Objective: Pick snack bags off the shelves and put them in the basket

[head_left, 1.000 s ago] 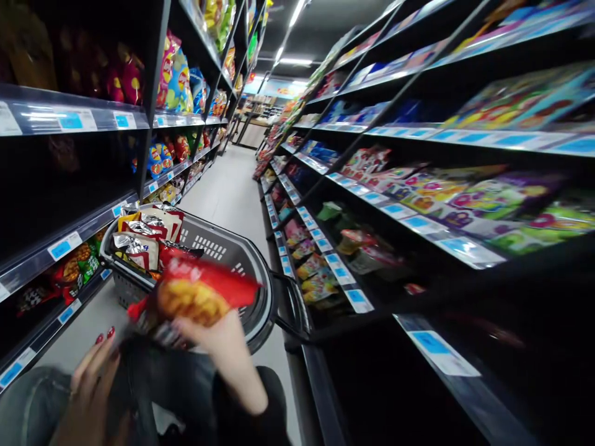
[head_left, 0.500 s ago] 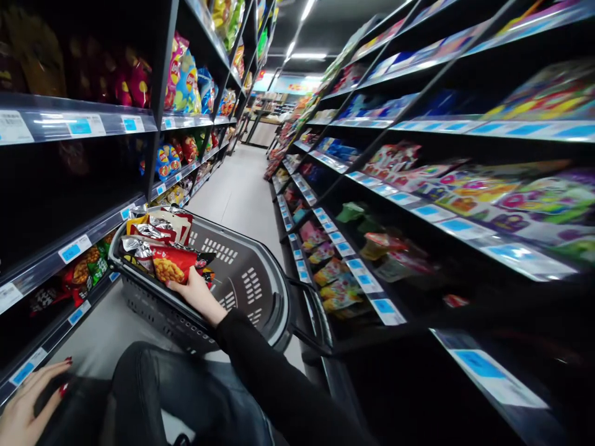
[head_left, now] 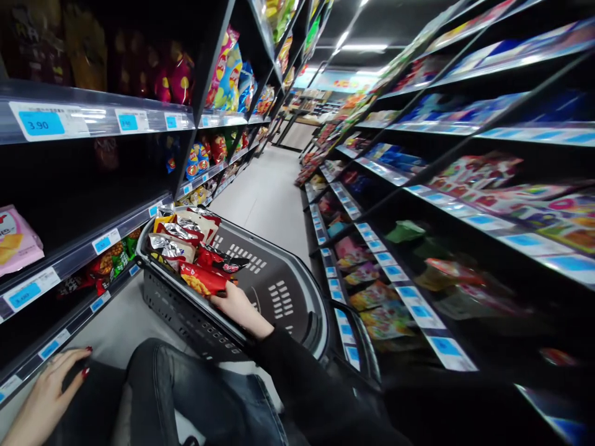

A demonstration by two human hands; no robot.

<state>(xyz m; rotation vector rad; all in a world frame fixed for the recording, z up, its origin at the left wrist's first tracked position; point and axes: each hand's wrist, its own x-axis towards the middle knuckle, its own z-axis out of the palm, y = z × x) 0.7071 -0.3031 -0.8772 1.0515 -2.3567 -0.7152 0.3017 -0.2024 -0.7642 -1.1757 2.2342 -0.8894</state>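
Observation:
My right hand point(head_left: 239, 308) reaches into a grey shopping basket point(head_left: 297, 310) and its fingers close on a red snack bag point(head_left: 203, 280) lying among several other snack packets point(head_left: 179, 238) at the basket's far end. My left hand point(head_left: 49, 393) rests low at the left, fingers spread, red nails showing, on a dark thing beside the bottom shelf edge. A knee in dark jeans point(head_left: 186, 396) sits between the two hands.
Black shelving lines both sides of a narrow aisle. Left shelves point(head_left: 116, 229) carry crisp bags and blue price tags; right shelves point(head_left: 418, 310) hold colourful packets. The pale floor point(head_left: 269, 198) runs away to the back of the shop.
My right hand carried the red bag from near my lap into the basket and now lays it flat among the packets. My left hand dropped lower left. The view swung rightwards.

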